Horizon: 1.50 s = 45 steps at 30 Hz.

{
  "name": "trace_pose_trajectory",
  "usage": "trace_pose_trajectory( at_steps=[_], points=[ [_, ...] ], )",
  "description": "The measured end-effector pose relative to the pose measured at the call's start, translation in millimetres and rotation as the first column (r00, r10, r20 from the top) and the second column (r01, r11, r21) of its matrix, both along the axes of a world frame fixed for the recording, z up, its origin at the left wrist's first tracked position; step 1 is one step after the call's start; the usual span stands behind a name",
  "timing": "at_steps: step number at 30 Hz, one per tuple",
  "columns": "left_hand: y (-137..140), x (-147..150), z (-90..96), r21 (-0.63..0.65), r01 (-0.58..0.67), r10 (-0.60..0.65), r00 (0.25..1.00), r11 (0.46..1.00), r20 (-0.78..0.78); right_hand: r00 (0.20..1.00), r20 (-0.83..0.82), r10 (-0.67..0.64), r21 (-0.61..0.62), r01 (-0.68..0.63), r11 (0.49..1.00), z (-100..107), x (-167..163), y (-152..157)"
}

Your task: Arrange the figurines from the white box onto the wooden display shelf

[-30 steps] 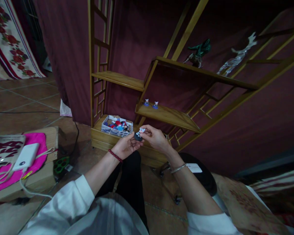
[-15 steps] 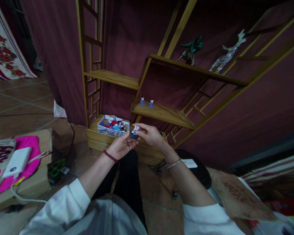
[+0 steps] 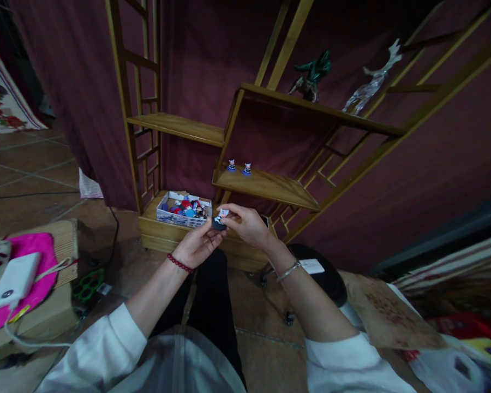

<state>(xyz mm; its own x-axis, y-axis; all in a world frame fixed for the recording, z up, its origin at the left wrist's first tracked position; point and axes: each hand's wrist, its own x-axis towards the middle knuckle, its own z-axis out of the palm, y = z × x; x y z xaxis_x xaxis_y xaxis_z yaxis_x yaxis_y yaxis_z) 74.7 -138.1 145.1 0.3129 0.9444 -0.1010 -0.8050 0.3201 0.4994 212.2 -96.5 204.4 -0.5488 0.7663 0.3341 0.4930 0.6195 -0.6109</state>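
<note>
Between my two hands is a small figurine (image 3: pixel 220 216), pale and pinkish on top with a dark round base. My left hand (image 3: pixel 199 243) grips the base from below and the left, closed on its edge. With thumb and fingertips, my right hand (image 3: pixel 245 225) pinches the upper part from the right. Just behind my left hand stands an open box (image 3: pixel 175 219) full of small colourful figurines. Two similar figurines, one on the left (image 3: pixel 231 165) and one on the right (image 3: pixel 246 168), stand upright on blue bases on the middle shelf (image 3: pixel 270 189).
A wooden display rack (image 3: pixel 180 126) fills the view ahead. Its upper shelf bears a green figure (image 3: pixel 313 73) and a clear deer ornament (image 3: pixel 370 82). A black stool (image 3: pixel 321 278) is at right; a white power bank (image 3: pixel 16 281) lies on pink cloth at left.
The view has shifted slightly, so the rack sits a little further left. Both hands still hold the figurine in nearly the same grip.
</note>
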Motion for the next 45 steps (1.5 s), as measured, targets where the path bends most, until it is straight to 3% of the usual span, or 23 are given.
trace_pose_trajectory(
  at_steps=[20, 29, 36, 45],
  points=[
    [-8.8, 1.5, 1.1, 0.022, -0.013, 0.013, 1.0, 1.0, 0.028, 0.999, 0.016, 0.032, 0.139, -0.034, 0.99, -0.8, 4.2, -8.5],
    [-15.9, 5.6, 3.6, -0.041, 0.007, -0.004, 0.997, 0.999, 0.079, 0.994, 0.035, 0.102, 0.142, -0.106, 0.984, 4.5, 8.9, -13.9],
    [-14.0, 12.3, 5.7, -0.052, -0.047, 0.05, 0.998, 0.997, 0.042, 0.995, 0.095, 0.016, 0.191, -0.034, 0.981, 5.6, 14.2, -13.5],
    [-7.7, 20.8, -0.8, 0.054, -0.082, 0.079, 0.996, 0.995, 0.045, 0.978, 0.162, -0.13, 0.217, 0.093, 0.972, -5.0, 17.9, -13.2]
  ],
)
